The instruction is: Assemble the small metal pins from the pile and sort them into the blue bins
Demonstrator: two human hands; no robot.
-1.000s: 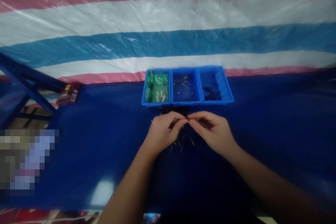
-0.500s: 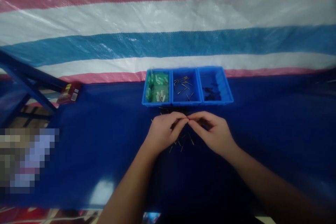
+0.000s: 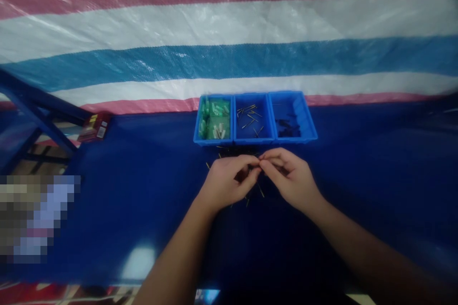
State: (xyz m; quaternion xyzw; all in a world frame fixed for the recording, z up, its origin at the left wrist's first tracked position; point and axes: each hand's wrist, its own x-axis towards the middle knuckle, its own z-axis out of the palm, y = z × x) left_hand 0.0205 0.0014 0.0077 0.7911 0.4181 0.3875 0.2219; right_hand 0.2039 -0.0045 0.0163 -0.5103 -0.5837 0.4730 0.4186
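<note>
My left hand and my right hand meet at the fingertips over the blue table, both pinched closed. Whatever lies between their fingers is too small to make out. Thin brass-coloured pins are scattered on the table under and around the hands. Just beyond stand three joined blue bins. The left bin has green bags and small clear or white pieces. In the middle bin are several thin metallic pins. Small dark pieces lie in the right bin.
A dark red box sits at the table's far left, beside a blue metal frame. Behind the bins hangs a striped plastic sheet. A blurred-out patch covers the left edge of the view.
My left hand has shifted slightly right, and its thumb and fingers have changed position. My right fingertips have moved slightly up and right, still meeting the left ones.
</note>
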